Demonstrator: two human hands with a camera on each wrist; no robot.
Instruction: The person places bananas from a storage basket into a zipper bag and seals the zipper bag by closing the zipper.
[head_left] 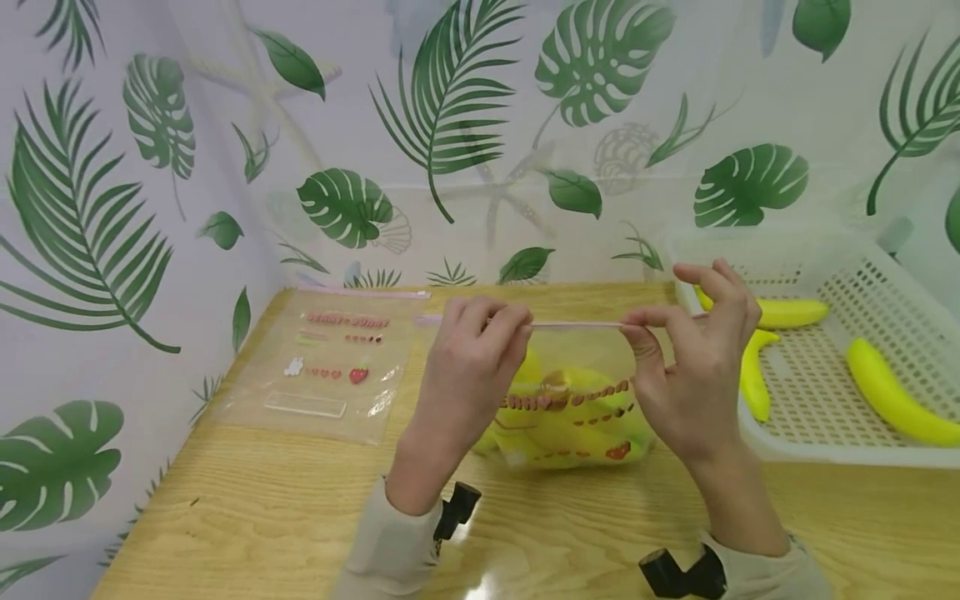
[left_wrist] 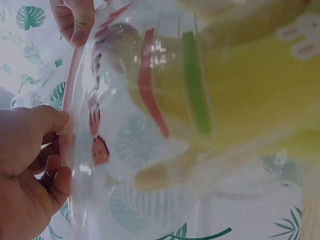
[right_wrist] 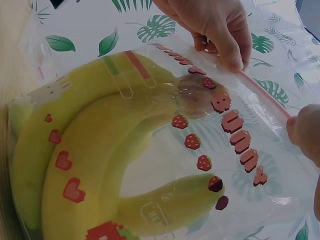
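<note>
A clear zip bag (head_left: 570,433) with red strawberry and heart prints holds several yellow bananas (right_wrist: 85,135), joined at a brown stem end. Its pink closure strip (head_left: 573,325) runs level along the top, above the wood table. My left hand (head_left: 472,358) grips the strip toward its left end, fingers curled over it. Toward the right end, my right hand (head_left: 693,367) pinches it between thumb and index finger, the other fingers raised. The stretch of strip between both hands is pulled straight.
A second clear bag (head_left: 322,400) with the same kind of print lies flat on the table (head_left: 300,517) at left. At right stands a white perforated basket (head_left: 802,408) with a few bananas (head_left: 892,400) in it. A leaf-patterned sheet (head_left: 465,208) covers the wall behind.
</note>
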